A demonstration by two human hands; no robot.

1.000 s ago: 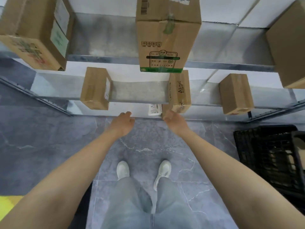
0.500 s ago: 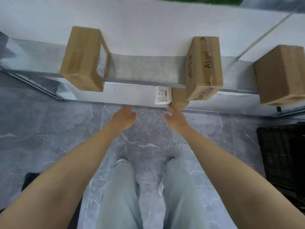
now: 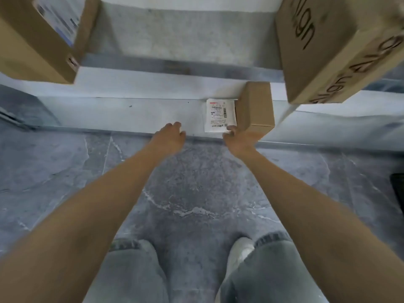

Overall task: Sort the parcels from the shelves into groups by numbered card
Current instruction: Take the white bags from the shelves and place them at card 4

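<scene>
Head view: I am looking steeply down over both bare forearms at a metal rack and a grey marbled floor (image 3: 196,182).
Labelled carton (image 3: 43,36): at 10 o'clock, on the upper shelf (image 3: 185,40), with a white shipping label on its right face – the print is too blurred for me to read.
Left hand (image 3: 169,136): just left of centre, over the front edge of the lower shelf (image 3: 120,114). Its fingers are loosely curled and it holds nothing; it sits well apart from every parcel.
White packet (image 3: 219,115): the flat parcel lies on the lower shelf at about 1 o'clock from the left hand, barcode label facing up, its right edge touching the small brown box (image 3: 254,108).
Right hand (image 3: 240,141): at 6 o'clock from the small brown box. The thumb touches the packet's near right corner and the fingers reach the box's front face – that part is smeared, so I cannot tell whether the hand has closed on either parcel.
Lettered carton (image 3: 338,47): at 2 o'clock, overhanging the upper shelf, with dark lettering along two faces.
Black crate (image 3: 399,193): a sliver at 3 o'clock on the floor.
Legs: grey jeans at 6 o'clock, and a white shoe (image 3: 240,252) under the right forearm.
</scene>
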